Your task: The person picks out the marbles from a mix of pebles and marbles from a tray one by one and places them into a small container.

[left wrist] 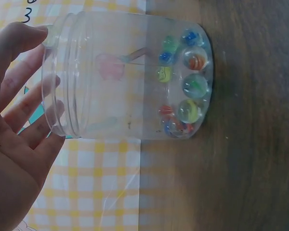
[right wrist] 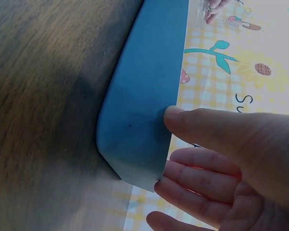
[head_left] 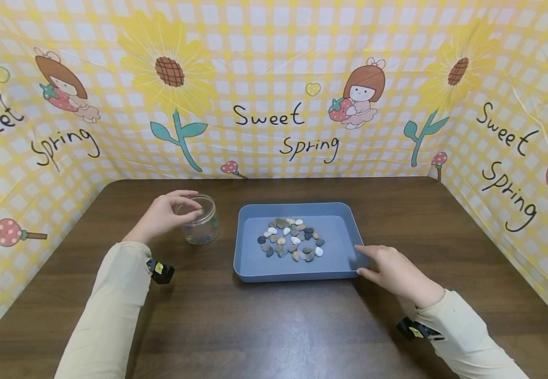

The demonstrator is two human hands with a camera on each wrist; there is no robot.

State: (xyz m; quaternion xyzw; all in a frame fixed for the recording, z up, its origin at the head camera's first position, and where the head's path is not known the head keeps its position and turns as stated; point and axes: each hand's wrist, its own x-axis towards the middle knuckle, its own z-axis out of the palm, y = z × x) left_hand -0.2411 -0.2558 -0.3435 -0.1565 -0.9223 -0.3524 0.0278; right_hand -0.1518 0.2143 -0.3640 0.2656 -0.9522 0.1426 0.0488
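A clear plastic jar (head_left: 201, 231) stands upright on the table, with several coloured glass marbles (left wrist: 195, 85) at its bottom. Over its mouth, my left hand (head_left: 167, 213) pinches a small pale green marble (left wrist: 50, 36) between thumb and fingertip. The other fingers extend past the rim, seen partly through the jar wall. To the right lies a blue rectangular tray (head_left: 340, 231) holding many loose pebbles (head_left: 294, 240) in white, grey, black and tan. My right hand (head_left: 394, 271) grips the tray by its near right corner, thumb on the near wall's rim, fingers on the right side.
Everything stands on a dark wooden table (head_left: 274, 326). A yellow checked cloth (head_left: 264, 63) with flower and cartoon prints closes off the back and both sides. Each wrist carries a small black camera (head_left: 162, 272). A gap of bare wood separates jar and tray.
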